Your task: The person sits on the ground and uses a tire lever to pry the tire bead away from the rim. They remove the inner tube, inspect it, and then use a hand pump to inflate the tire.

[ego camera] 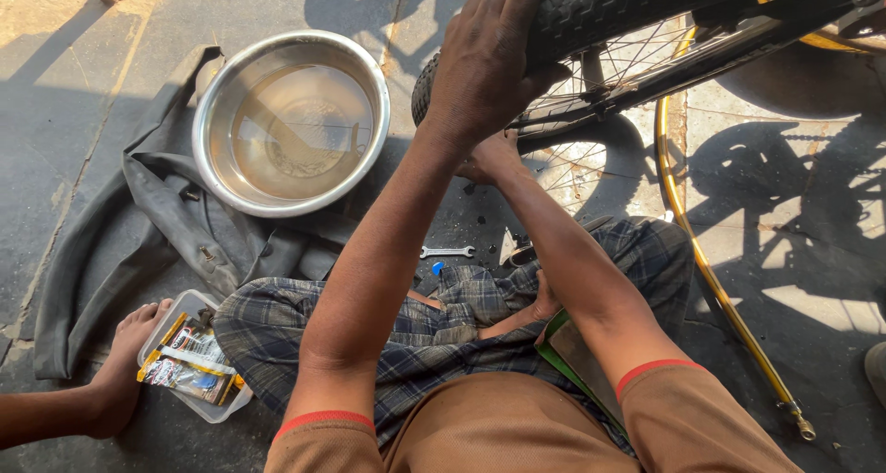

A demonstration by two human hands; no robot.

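Head camera view, looking down over the person's lap. Left hand [484,62]: fingers wrapped over the tread of the black bicycle tyre [591,7], palm against its sidewall, clamped on the rubber. Right hand [489,159]: positioned under the left forearm at the lower edge of the same wheel, against the rim area; the left arm covers most of it, so it cannot be told whether the fingers are closed or apart.

The tyre sits on a spoked wheel [600,85] at the upper right of the frame, in front of the person's knees, with dark frame tubes crossing it. A gold-coloured rim [701,261] lies flat on the concrete floor [74,113] to the right, passing beside the person's right knee.

Near the wheel, on the floor between the knees, lies a small open-ended spanner [448,251]. To the left stands a round steel basin [291,122] holding water. A slack black inner tube [138,242] curves around and under the basin. At lower left, a clear plastic box [189,358] containing patch-kit sachets rests beside a bare foot [125,362]. The person wears a checked wrap [452,316] and a brown shirt with red-edged sleeves.
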